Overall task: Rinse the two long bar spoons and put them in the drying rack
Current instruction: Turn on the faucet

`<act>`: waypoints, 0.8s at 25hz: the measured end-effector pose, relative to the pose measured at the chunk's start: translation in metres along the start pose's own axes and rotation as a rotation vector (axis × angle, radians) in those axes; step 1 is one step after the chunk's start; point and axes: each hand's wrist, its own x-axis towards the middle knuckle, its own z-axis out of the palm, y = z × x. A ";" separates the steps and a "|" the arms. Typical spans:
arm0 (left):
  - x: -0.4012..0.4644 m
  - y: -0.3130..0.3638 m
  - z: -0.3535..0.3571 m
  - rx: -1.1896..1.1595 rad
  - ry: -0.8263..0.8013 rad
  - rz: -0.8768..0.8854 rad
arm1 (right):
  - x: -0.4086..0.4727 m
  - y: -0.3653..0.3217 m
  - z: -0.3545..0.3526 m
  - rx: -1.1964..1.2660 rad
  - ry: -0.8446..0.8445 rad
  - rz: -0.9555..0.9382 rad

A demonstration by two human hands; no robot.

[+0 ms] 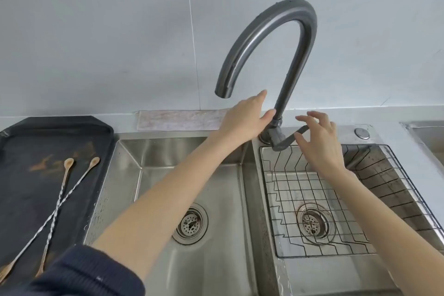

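Two long bar spoons (56, 202) lie crossed on our dark tray (14, 151), which sits on the surface at the far left, just beside the left sink basin (168, 158). Their small bowls point toward the wall and their twisted metal stems cross about midway; the forked ends reach the near edge of the tray by our dark blue sleeve (79, 274).

Our left hand (242, 119) reaches across the left basin to the base of the tall curved tap (283, 38). Its fingers are stretched out and only loosely curved, with the thumb tip touching the tap's upright pipe; it is not wrapped around anything.

Our right hand (319, 142) hovers at the tap's flat lever (290, 138), fingers spread and bent, thumb under the lever's end and fingertips above it. We cannot tell whether it actually pinches the lever.

No water shows at the spout, which hangs over the left basin. The wire drying rack (312, 202) sits inside the right basin (374, 175), above its drain, and holds nothing. A folded cloth (177, 119) lies along the wall behind the left basin.
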 end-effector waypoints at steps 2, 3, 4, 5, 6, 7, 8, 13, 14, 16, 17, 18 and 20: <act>0.017 0.008 0.001 -0.056 0.017 0.003 | 0.011 0.008 -0.004 0.078 0.028 0.018; 0.024 0.010 0.004 -0.087 0.031 -0.003 | 0.016 0.013 -0.005 0.108 0.020 0.019; 0.031 0.015 0.003 -0.136 0.049 -0.004 | 0.019 0.016 -0.007 0.136 0.009 0.029; 0.038 0.018 0.007 -0.195 0.063 -0.012 | 0.022 0.020 -0.007 0.140 -0.005 0.023; 0.042 0.021 0.011 -0.252 0.076 -0.022 | 0.024 0.022 -0.007 0.133 -0.017 0.013; 0.046 0.023 0.015 -0.318 0.096 -0.027 | 0.025 0.024 -0.006 0.129 -0.021 -0.009; 0.050 0.027 0.019 -0.382 0.125 -0.028 | 0.025 0.023 -0.006 0.122 -0.014 -0.024; 0.061 0.033 0.030 -0.435 0.243 -0.055 | 0.025 0.029 0.002 0.171 0.032 -0.073; 0.062 0.032 0.031 -0.414 0.244 -0.047 | 0.023 0.030 0.004 0.181 0.046 -0.073; 0.062 0.029 0.032 -0.391 0.242 -0.034 | 0.021 0.030 0.007 0.188 0.068 -0.064; 0.061 0.030 0.033 -0.381 0.251 -0.034 | 0.020 0.031 0.008 0.191 0.075 -0.062; 0.060 0.031 0.033 -0.368 0.260 -0.037 | 0.019 0.031 0.009 0.196 0.078 -0.062; 0.060 0.031 0.033 -0.321 0.271 -0.039 | 0.017 0.031 0.009 0.208 0.075 -0.054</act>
